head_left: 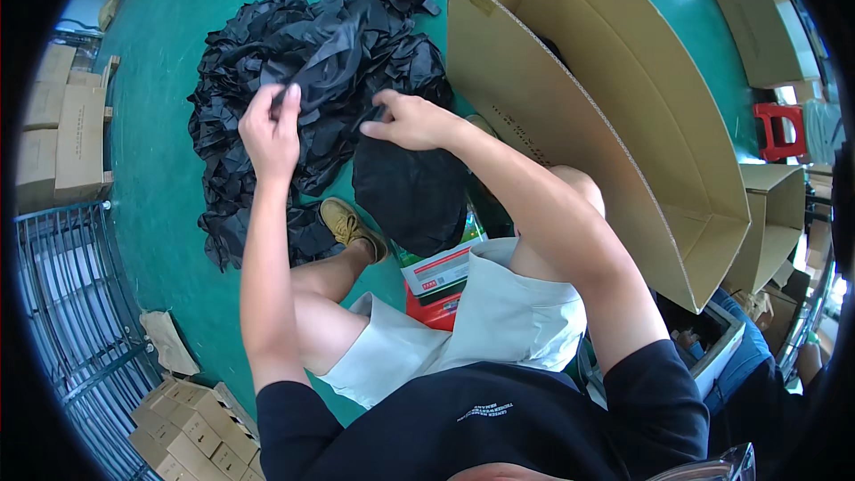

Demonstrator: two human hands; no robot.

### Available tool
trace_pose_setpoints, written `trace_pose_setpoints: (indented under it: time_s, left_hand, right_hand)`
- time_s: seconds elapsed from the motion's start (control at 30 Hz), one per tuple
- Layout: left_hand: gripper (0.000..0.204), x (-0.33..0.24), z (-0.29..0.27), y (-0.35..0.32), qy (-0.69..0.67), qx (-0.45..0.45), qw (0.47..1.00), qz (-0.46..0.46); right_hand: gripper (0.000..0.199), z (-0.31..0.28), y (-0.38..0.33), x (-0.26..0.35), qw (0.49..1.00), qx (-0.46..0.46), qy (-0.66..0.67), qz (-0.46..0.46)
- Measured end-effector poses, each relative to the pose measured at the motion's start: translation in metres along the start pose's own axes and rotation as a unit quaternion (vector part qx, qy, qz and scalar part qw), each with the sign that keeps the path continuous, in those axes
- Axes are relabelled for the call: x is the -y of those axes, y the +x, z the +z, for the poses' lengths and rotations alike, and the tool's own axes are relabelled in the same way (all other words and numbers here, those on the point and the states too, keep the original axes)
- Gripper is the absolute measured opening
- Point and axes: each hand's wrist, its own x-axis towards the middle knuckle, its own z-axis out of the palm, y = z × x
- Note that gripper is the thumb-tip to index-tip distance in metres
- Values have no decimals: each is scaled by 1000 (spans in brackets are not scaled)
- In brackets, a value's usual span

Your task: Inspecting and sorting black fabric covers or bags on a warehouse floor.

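Observation:
A large heap of thin, crumpled black fabric (236,71) lies on the floor in front of me. My left hand (270,134) is at the heap's near middle, thumb and fingertips pinched on a fold of it. To its right, my right hand (408,121) also pinches black fabric, its fingertips slightly blurred. Below that hand, a smoother black fabric piece (410,198) drapes over a printed white and green box (441,269) between my legs. Where this piece joins the fabric in my fingers, I cannot tell.
A tall open cardboard carton (552,98) stands close on my right, something dark inside it. Under the printed box is a red object (434,310). A blue metal rack (80,294) and stacked small cartons (191,428) line the left. A red stool (777,131) stands far right.

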Motion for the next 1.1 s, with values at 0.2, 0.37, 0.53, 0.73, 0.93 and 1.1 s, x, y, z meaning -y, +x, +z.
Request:
trace_pose_setpoints:
  time_s: [0.2,0.37,0.53,0.73,0.93,1.1]
  left_hand:
    - [17,-62,-23,-75,68,86,981,162]
    - [9,-76,-5,-79,118,149,942,278]
    - [25,-71,-12,-79,-5,158,960,230]
    - [20,-46,-13,-75,-140,-81,985,-67]
    - [42,-36,-9,-61,-438,-20,839,-323]
    - [22,-39,-14,-61,-543,-29,768,-338]
  right_hand:
    - [66,-2,5,27,752,126,647,-20]
    - [47,-1,7,40,750,137,645,-43]
    - [48,-6,10,48,784,50,614,-79]
    - [55,-10,7,39,743,73,662,-63]
    - [49,-4,-5,31,716,158,679,-17]
    - [47,2,-14,54,764,56,639,74]
